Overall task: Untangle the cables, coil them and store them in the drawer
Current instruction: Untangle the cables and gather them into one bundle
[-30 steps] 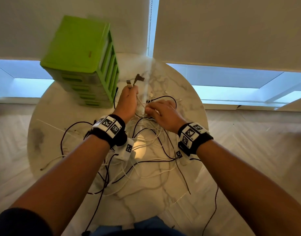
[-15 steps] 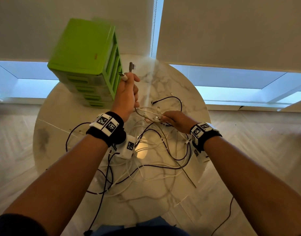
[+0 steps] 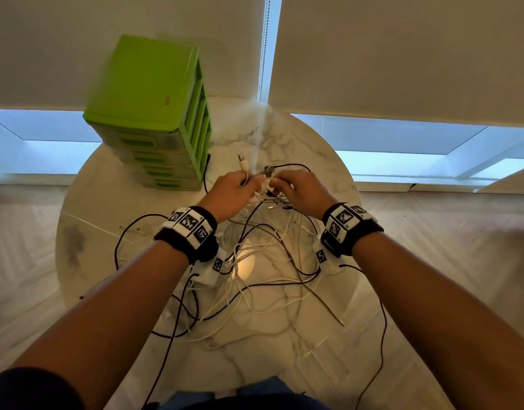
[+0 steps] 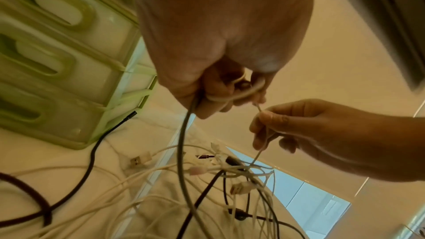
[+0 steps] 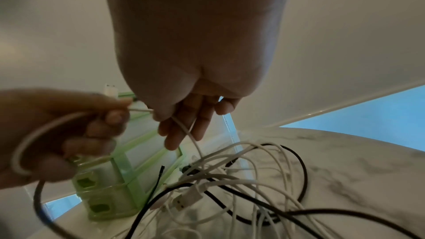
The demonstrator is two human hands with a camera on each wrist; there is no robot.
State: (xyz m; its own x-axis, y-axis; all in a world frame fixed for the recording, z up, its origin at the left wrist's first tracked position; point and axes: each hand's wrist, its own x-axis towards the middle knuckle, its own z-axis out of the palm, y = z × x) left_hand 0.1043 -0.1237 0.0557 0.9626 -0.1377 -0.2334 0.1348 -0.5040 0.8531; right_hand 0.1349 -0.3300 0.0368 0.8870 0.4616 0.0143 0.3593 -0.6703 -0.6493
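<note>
A tangle of white and black cables [image 3: 254, 261] lies spread over the round marble table [image 3: 106, 208]. My left hand [image 3: 234, 190] hovers above it, curled round a looped white cable [image 4: 236, 95] and a grey cable [image 4: 181, 143]. A white USB plug [image 3: 242, 164] sticks up from its fist. My right hand [image 3: 299, 190] is right beside the left and pinches a thin white cable [image 5: 190, 134] that runs down into the tangle. The green drawer unit [image 3: 154, 113] stands at the table's far left with its drawers closed.
A black cable [image 3: 383, 335] hangs off the table's right edge toward the wooden floor. Loose USB plugs [image 4: 140, 160] lie near the drawer unit's base. Window blinds [image 3: 402, 54] hang just behind the table.
My left hand has come down from beside the drawer unit's top to just above the tangle. My right hand has risen to meet it and now pinches the white cable next to it.
</note>
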